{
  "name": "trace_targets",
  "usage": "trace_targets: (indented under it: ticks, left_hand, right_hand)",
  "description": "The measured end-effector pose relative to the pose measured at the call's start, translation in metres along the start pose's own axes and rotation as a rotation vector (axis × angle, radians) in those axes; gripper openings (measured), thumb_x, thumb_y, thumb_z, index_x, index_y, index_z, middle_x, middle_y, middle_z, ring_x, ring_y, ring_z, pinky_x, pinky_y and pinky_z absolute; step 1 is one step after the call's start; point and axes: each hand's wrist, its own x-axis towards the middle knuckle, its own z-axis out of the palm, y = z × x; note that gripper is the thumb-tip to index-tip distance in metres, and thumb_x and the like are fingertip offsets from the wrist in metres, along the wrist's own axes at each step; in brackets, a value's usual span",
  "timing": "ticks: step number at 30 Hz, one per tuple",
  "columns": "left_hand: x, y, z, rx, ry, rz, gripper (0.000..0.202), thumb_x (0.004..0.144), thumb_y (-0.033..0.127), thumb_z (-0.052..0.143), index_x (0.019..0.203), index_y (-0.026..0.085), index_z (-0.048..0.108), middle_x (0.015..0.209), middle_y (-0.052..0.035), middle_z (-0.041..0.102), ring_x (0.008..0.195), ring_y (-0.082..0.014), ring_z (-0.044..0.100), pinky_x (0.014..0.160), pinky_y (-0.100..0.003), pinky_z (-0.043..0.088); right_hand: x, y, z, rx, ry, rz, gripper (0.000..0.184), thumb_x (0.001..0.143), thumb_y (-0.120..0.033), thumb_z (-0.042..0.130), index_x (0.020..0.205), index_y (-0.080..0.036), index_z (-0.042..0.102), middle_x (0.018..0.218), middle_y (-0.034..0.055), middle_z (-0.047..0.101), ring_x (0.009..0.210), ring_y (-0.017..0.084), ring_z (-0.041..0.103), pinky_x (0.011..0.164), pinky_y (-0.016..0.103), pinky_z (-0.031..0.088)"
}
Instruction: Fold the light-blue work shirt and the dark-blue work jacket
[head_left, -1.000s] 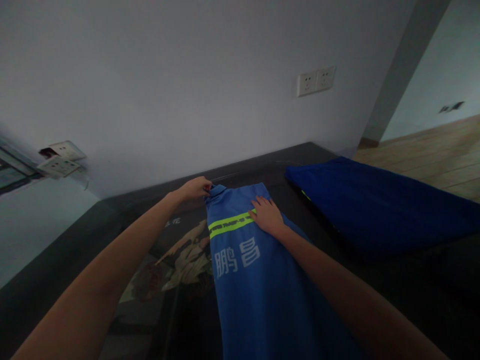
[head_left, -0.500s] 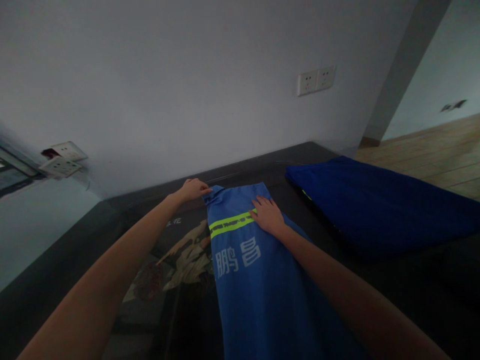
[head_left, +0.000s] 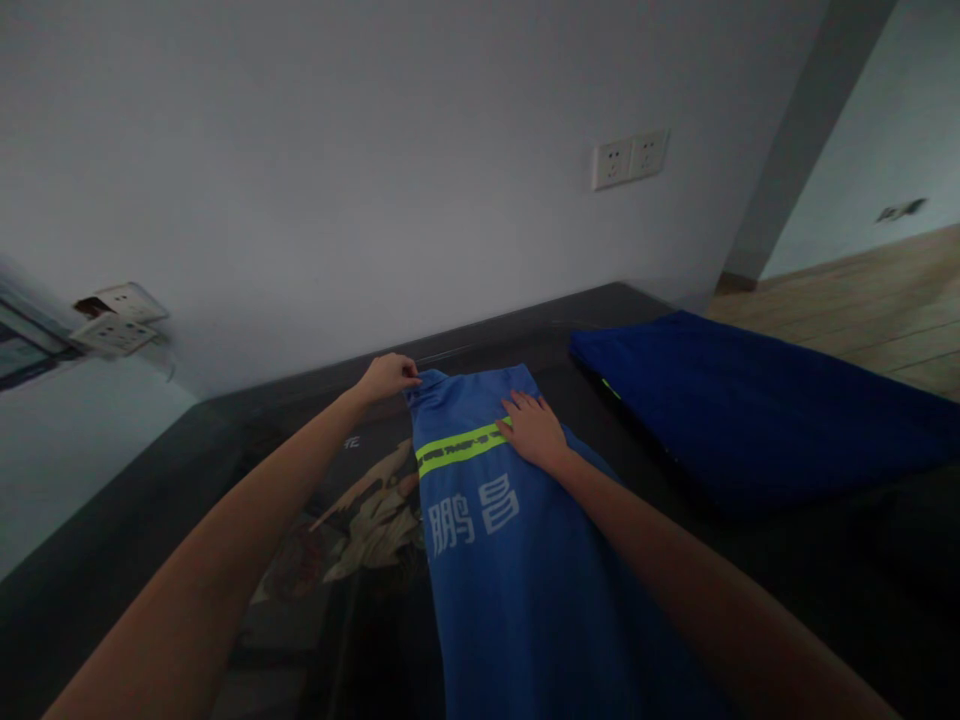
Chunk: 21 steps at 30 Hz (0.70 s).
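Observation:
A blue work garment (head_left: 495,560) with a yellow-green reflective stripe and white characters lies lengthwise on a dark table (head_left: 112,520). My left hand (head_left: 388,377) pinches the garment's far left corner, fingers closed on the cloth. My right hand (head_left: 531,430) lies flat and open on the garment at the right end of the stripe, pressing it down.
A darker blue folded cloth (head_left: 750,410) lies on the table to the right. A pale printed picture (head_left: 367,520) shows on the tabletop left of the garment. The wall behind carries sockets (head_left: 630,160), with more sockets (head_left: 120,318) at the left. Wooden floor (head_left: 862,300) at right.
Almost nothing: my left hand shifted slightly at the garment's far corner, keeping its pinch. My right hand stayed flat on the stripe.

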Motion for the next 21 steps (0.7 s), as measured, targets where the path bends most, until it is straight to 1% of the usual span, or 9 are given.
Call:
trace_targets:
  ticks: [2,5,8,10,13,15,17,19,21]
  left_hand:
    - [0.001,-0.003,0.003,-0.102,0.047,0.004,0.023,0.069,0.040,0.061,0.070,0.017,0.064,0.073,-0.0026,0.067,0.070,-0.0167,0.058,0.062,-0.025,0.040]
    - [0.004,-0.004,0.008,-0.277,0.108,0.007,0.023,0.071,0.039,0.057,0.074,0.017,0.060,0.079,-0.0025,0.067,0.075,-0.0166,0.059,0.067,-0.026,0.044]
    - [0.006,-0.001,0.010,-0.371,0.111,0.013,0.025,0.074,0.040,0.053,0.080,0.016,0.058,0.082,-0.0028,0.067,0.076,-0.0166,0.059,0.070,-0.027,0.046]
    - [0.006,0.001,0.010,-0.370,0.088,0.013,0.029,0.077,0.043,0.050,0.084,0.016,0.059,0.081,-0.0026,0.067,0.077,-0.0168,0.060,0.070,-0.027,0.047]
    - [0.007,0.005,0.009,-0.246,0.031,-0.005,0.038,0.082,0.048,0.044,0.088,0.016,0.063,0.083,-0.0041,0.069,0.079,-0.0179,0.061,0.070,-0.026,0.045]
    - [0.007,0.006,0.007,-0.101,-0.044,-0.034,0.043,0.085,0.049,0.039,0.086,0.017,0.067,0.084,-0.0062,0.070,0.078,-0.0190,0.062,0.068,-0.026,0.044]
    - [0.006,0.009,0.006,0.040,-0.112,-0.049,0.043,0.088,0.047,0.038,0.086,0.018,0.070,0.086,-0.0076,0.071,0.078,-0.0200,0.063,0.067,-0.026,0.043]
    - [0.005,0.013,0.005,0.170,-0.127,-0.047,0.041,0.089,0.046,0.039,0.091,0.019,0.070,0.091,-0.0083,0.071,0.083,-0.0215,0.064,0.070,-0.027,0.042]
    - [0.004,0.018,0.004,0.288,-0.096,-0.041,0.037,0.090,0.043,0.041,0.098,0.021,0.069,0.098,-0.0089,0.071,0.090,-0.0236,0.064,0.074,-0.029,0.042]
  right_hand:
    - [0.000,0.000,-0.001,-0.002,-0.001,-0.004,0.049,0.093,-0.037,0.038,0.133,-0.010,0.049,0.142,0.0157,0.044,0.132,0.027,0.038,0.109,0.045,0.026]
    - [-0.001,-0.001,-0.003,-0.002,0.002,-0.003,0.049,0.094,-0.037,0.038,0.132,-0.010,0.050,0.142,0.0156,0.044,0.131,0.027,0.038,0.109,0.045,0.026]
    - [-0.001,-0.001,-0.004,0.000,0.002,0.000,0.049,0.093,-0.038,0.038,0.132,-0.011,0.050,0.142,0.0154,0.044,0.132,0.027,0.038,0.108,0.045,0.026]
    - [-0.001,-0.001,-0.004,0.001,0.000,-0.001,0.049,0.093,-0.038,0.038,0.132,-0.011,0.050,0.142,0.0153,0.044,0.132,0.027,0.037,0.108,0.045,0.026]
    - [-0.001,-0.001,-0.003,0.006,-0.002,-0.003,0.048,0.093,-0.037,0.038,0.132,-0.011,0.050,0.142,0.0154,0.044,0.132,0.027,0.037,0.108,0.045,0.026]
    - [-0.001,0.000,-0.002,0.008,0.000,-0.002,0.048,0.093,-0.037,0.039,0.132,-0.011,0.050,0.142,0.0157,0.044,0.132,0.027,0.037,0.108,0.045,0.025]
    - [-0.001,-0.001,-0.002,0.008,0.000,0.001,0.048,0.093,-0.037,0.039,0.132,-0.011,0.050,0.142,0.0160,0.044,0.132,0.027,0.037,0.108,0.045,0.025]
    - [-0.001,-0.001,-0.003,0.006,-0.003,0.003,0.048,0.093,-0.037,0.039,0.132,-0.012,0.049,0.142,0.0160,0.044,0.131,0.027,0.038,0.108,0.045,0.025]
    - [-0.001,-0.001,-0.004,0.005,-0.007,0.002,0.048,0.093,-0.037,0.038,0.133,-0.012,0.049,0.142,0.0158,0.044,0.132,0.027,0.037,0.108,0.045,0.025]
